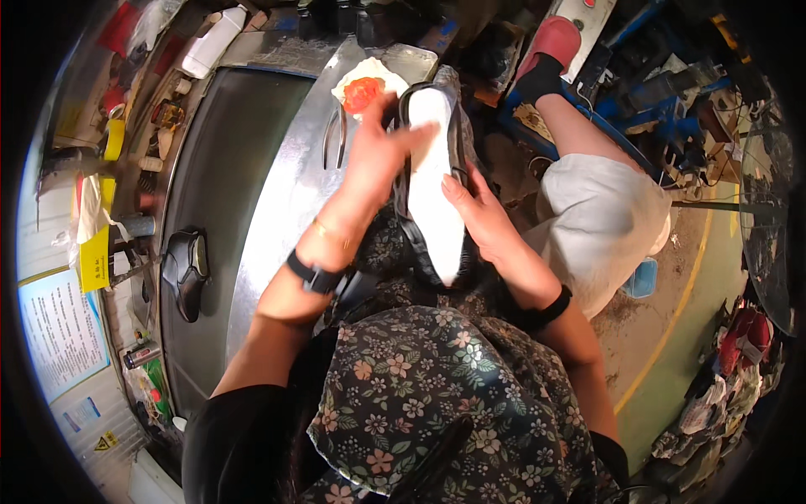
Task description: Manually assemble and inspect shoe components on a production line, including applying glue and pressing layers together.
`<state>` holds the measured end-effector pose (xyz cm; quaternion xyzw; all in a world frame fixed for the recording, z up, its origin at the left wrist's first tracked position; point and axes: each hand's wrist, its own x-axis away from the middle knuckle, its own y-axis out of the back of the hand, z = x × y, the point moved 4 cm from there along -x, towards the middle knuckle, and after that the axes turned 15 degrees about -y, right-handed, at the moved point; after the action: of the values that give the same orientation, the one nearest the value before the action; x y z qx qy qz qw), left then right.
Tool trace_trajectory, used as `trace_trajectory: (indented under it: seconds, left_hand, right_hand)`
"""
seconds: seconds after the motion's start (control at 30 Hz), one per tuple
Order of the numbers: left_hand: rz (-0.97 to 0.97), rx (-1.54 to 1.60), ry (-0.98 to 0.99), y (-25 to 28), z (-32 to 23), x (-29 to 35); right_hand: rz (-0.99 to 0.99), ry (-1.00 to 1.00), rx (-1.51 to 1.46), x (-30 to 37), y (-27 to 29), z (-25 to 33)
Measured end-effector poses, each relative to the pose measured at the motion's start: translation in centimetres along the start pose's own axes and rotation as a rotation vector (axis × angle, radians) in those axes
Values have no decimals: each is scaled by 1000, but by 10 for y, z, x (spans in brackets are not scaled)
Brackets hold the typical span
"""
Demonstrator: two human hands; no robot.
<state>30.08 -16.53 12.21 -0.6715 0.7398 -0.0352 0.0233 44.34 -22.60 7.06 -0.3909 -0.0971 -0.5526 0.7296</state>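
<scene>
A black shoe [400,202] lies lengthwise in front of me, its long white sole-shaped surface [431,181] facing up. My right hand [483,210] grips the shoe's right edge, with the thumb over the rim and the other fingers partly hidden behind it. Over the upper left part of the white surface is my left hand [388,147], slightly blurred, its fingers apart and holding nothing visible. Just beyond the left hand, a crumpled pale sheet with an orange-red lump [363,95] rests on the metal bench [281,181]. A pair of curved dark tool handles [334,143] lies beside it.
Left of the bench runs a dark belt [243,143] carrying another black shoe [185,273]. A shelf beyond holds tape [113,139] and a white bottle [214,42]. At right, another person's leg [579,126] extends near blue machinery; a blue container [642,277] is on the floor.
</scene>
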Motion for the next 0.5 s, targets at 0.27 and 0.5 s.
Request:
trace_trajectory:
  seconds: [0.27,0.5]
  left_hand:
    - [-69,-310,81,21,15,99]
    - [136,-352,-106,25,2,112]
  right_hand:
    - [-92,212,166,-2,-13,-18]
    - [59,133,61,3,-7,-15]
